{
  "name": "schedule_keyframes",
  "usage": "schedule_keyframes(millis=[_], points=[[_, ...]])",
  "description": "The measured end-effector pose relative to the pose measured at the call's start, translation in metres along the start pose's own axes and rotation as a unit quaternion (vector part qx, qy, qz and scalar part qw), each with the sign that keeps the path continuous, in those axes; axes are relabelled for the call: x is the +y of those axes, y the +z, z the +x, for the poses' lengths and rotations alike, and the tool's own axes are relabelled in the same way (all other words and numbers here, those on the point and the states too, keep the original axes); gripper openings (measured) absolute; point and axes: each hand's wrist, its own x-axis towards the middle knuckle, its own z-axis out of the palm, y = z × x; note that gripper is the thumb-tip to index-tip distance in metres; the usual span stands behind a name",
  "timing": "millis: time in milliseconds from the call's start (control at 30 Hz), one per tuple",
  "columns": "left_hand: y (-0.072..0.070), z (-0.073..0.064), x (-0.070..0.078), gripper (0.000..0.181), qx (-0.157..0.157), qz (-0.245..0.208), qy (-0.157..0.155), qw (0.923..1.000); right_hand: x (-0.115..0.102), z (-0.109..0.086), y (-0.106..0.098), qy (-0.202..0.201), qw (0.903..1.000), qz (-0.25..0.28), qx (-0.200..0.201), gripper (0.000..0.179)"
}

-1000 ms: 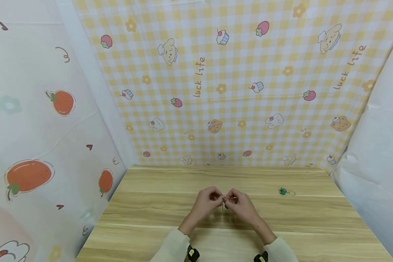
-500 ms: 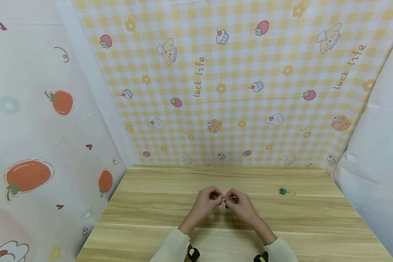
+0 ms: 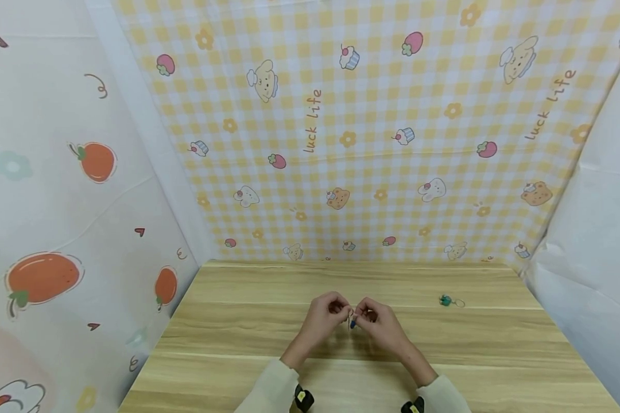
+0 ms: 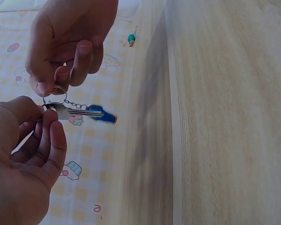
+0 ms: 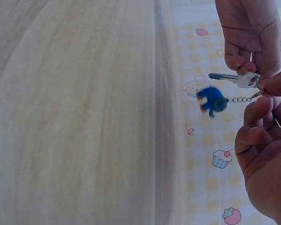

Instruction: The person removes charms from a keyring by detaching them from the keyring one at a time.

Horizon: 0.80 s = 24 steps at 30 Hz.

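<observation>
Over the middle of the table, my left hand [image 3: 326,315] and right hand [image 3: 379,321] meet at the fingertips. Between left thumb and fingers I pinch the head of a silver key [image 4: 84,112], whose blade hangs free. A thin metal key ring [image 4: 64,92] is pinched by my right thumb and fingertips, and it passes at the key's head. From the ring a short chain [image 5: 240,99] carries a small blue figure charm [image 5: 210,99], dangling beside the key. Fingertips partly cover where key and ring meet, so I cannot tell whether the key is fully threaded.
A green charm [image 3: 446,300] with its own metal ring [image 3: 460,303] lies on the wooden table [image 3: 248,287], to the right of the hands. A yellow checked cloth [image 3: 372,172] hangs behind the table, with white printed sheets at the sides.
The blue charm has swung out from behind the right fingers and shows more plainly below them. My left fingertips have shifted slightly left; both hands otherwise stay in place.
</observation>
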Motion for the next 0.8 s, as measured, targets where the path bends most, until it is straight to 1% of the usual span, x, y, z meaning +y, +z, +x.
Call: schedule_keyframes(millis=[300,400,633,800], points=[[0.0001,0.0003,-0.0017,0.009,0.002,-0.009,0.0,1.0,0.0021,-0.0008,-0.001,-0.022,0.9996,0.02,0.0,0.011],[0.0002,0.0005,-0.0024,0.006,0.003,-0.009,0.001,1.0,0.0026,-0.0011,-0.0015,-0.022,0.9995,0.022,0.001,0.01],[0.0002,0.0002,-0.003,0.005,0.006,-0.014,0.002,0.9999,-0.0001,-0.0032,-0.002,0.006,0.9997,0.012,-0.019,0.007],[0.0009,-0.0012,-0.0005,0.006,0.008,-0.01,0.01,0.9999,-0.0036,-0.0015,-0.0015,0.028,0.9994,0.016,-0.016,0.01]])
